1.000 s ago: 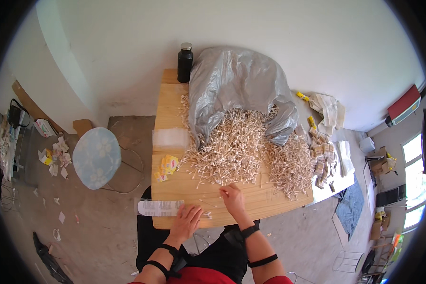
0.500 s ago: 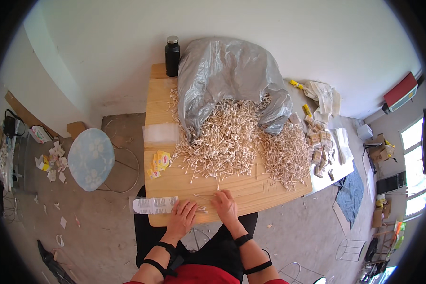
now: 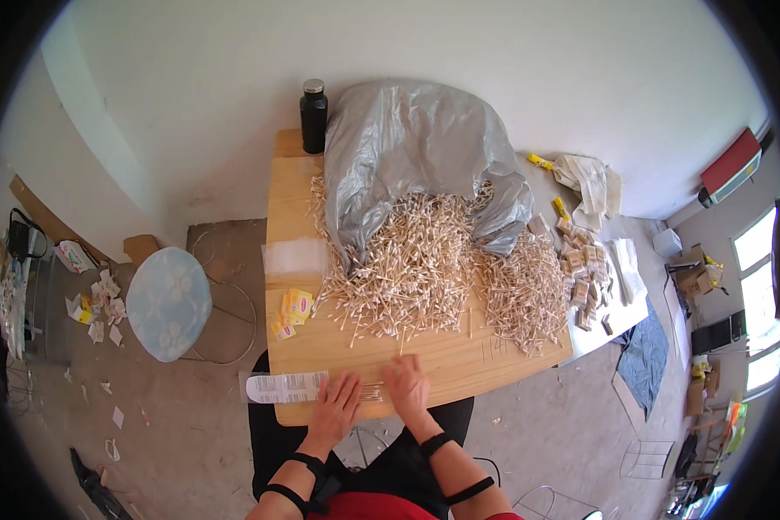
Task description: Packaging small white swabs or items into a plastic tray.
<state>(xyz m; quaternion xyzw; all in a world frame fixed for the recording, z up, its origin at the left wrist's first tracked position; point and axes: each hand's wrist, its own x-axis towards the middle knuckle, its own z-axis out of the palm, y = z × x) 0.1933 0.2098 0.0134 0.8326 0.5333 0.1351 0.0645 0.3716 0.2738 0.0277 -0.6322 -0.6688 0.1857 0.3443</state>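
Observation:
My left hand [image 3: 334, 409] lies with its fingers stretched out at the right end of a white printed card in a clear plastic sleeve [image 3: 288, 386], at the table's near edge. Beside those fingers, a small row of cotton swabs [image 3: 372, 392] rests on the wood. My right hand [image 3: 407, 386] hovers just right of the row, its fingertips smeared by motion, so any swab in them cannot be made out. Beyond both hands spreads a big heap of loose cotton swabs [image 3: 416, 277], coming out of a grey plastic bag [image 3: 420, 139].
Yellow-and-white labels [image 3: 296, 305] and a stack of clear bags [image 3: 295, 257] lie on the left of the table [image 3: 442, 355]. A black bottle [image 3: 314, 117] stands at the back. Bundled swabs [image 3: 585, 273] cover a white surface at right. A stool [image 3: 169, 303] stands left.
My right hand has moved slightly and its fingers are now blurred. The swabs beside my left hand now show as a clearer row. The whole view has shifted slightly.

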